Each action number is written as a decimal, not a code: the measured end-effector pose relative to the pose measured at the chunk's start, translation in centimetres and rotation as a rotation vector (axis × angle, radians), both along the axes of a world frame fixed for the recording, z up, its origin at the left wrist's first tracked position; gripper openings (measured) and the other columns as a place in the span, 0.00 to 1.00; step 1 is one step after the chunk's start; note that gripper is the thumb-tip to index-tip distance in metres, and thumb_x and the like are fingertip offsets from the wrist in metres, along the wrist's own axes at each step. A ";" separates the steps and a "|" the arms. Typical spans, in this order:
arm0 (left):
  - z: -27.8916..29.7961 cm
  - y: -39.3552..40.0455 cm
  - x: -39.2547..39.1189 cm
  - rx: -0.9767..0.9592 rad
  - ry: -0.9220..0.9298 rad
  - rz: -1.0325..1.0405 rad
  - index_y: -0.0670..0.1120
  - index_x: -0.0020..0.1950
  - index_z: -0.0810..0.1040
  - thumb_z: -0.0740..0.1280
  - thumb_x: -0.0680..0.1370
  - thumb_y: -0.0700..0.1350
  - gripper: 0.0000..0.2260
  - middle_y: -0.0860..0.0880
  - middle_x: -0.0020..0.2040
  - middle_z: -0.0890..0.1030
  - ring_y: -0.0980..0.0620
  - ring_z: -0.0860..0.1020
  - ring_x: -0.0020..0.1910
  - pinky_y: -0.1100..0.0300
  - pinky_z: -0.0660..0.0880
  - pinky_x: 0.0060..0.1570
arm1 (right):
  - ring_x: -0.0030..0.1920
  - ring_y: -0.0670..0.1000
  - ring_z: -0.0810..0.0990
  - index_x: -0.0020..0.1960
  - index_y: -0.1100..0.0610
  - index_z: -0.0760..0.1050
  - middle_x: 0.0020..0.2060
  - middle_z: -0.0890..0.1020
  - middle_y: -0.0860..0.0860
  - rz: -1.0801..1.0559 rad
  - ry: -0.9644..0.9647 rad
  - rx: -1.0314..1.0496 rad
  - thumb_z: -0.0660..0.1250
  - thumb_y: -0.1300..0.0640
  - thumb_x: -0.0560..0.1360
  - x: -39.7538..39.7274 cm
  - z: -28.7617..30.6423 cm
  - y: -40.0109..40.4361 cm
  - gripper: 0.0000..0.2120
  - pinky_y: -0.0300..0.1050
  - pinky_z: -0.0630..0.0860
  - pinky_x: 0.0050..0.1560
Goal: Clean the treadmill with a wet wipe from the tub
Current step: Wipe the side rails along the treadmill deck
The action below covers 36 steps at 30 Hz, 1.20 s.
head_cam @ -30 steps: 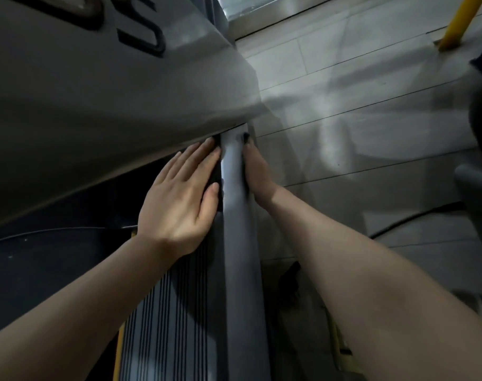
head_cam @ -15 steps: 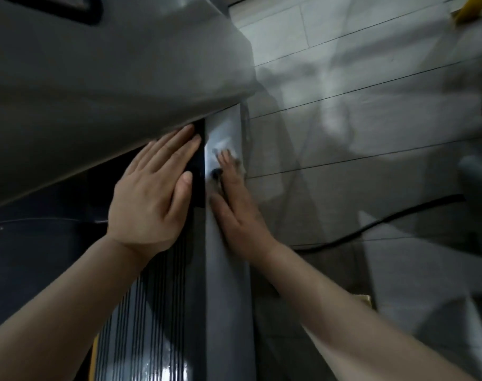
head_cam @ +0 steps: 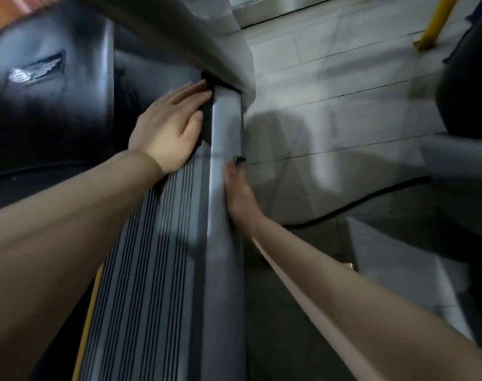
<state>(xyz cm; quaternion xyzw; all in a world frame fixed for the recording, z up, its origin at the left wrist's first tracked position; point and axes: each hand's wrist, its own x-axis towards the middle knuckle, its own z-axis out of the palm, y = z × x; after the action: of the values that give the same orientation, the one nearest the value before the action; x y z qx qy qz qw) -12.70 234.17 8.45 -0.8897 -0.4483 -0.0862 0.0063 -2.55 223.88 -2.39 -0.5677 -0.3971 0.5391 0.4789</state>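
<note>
Since half a second ago: right hand [head_cam: 238, 193] slid back along grey side rail [head_cam: 225, 127], onto its outer face. Grip and wet wipe hidden; cannot tell. Left hand [head_cam: 169, 127] flat, fingers straight, bracing on ribbed foot strip [head_cam: 162, 243]. Step: wiping rail. Next: probably another stroke with steady pressure.
</note>
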 end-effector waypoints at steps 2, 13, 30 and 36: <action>0.1 0.0 -0.1 -0.008 0.012 0.015 0.47 0.76 0.69 0.52 0.82 0.49 0.22 0.49 0.77 0.66 0.50 0.62 0.77 0.55 0.55 0.77 | 0.79 0.45 0.45 0.80 0.52 0.47 0.78 0.46 0.41 0.040 -0.059 0.273 0.51 0.44 0.82 -1.5 2.3 -2.6 0.30 0.45 0.44 0.78; -0.2 -15.1 -5.0 -0.204 -0.138 0.098 0.41 0.77 0.63 0.56 0.80 0.48 0.26 0.44 0.78 0.62 0.51 0.59 0.77 0.59 0.53 0.76 | 0.77 0.41 0.52 0.78 0.56 0.58 0.77 0.59 0.51 0.191 -0.190 0.400 0.52 0.41 0.82 -2.7 3.3 -12.3 0.29 0.45 0.50 0.77; -0.4 -28.3 -10.7 -0.241 -0.059 -0.026 0.46 0.79 0.62 0.52 0.83 0.51 0.25 0.51 0.80 0.60 0.55 0.54 0.80 0.54 0.52 0.78 | 0.78 0.42 0.48 0.80 0.52 0.49 0.79 0.52 0.44 0.218 -0.082 0.231 0.55 0.41 0.82 -4.0 0.5 -20.4 0.32 0.45 0.49 0.78; -0.2 -27.9 -10.8 -0.282 -0.090 -0.046 0.44 0.79 0.63 0.53 0.83 0.48 0.24 0.48 0.79 0.62 0.51 0.57 0.79 0.44 0.58 0.77 | 0.76 0.47 0.60 0.79 0.56 0.55 0.77 0.62 0.50 0.250 0.168 -0.177 0.49 0.35 0.81 -2.4 0.5 -20.6 0.35 0.48 0.55 0.76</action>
<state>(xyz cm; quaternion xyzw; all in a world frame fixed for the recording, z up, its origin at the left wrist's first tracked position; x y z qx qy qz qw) -23.55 206.32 8.22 -0.8869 -0.4355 -0.0621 -0.1408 -4.97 203.31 -1.90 -0.5068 -0.3743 0.6727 0.3880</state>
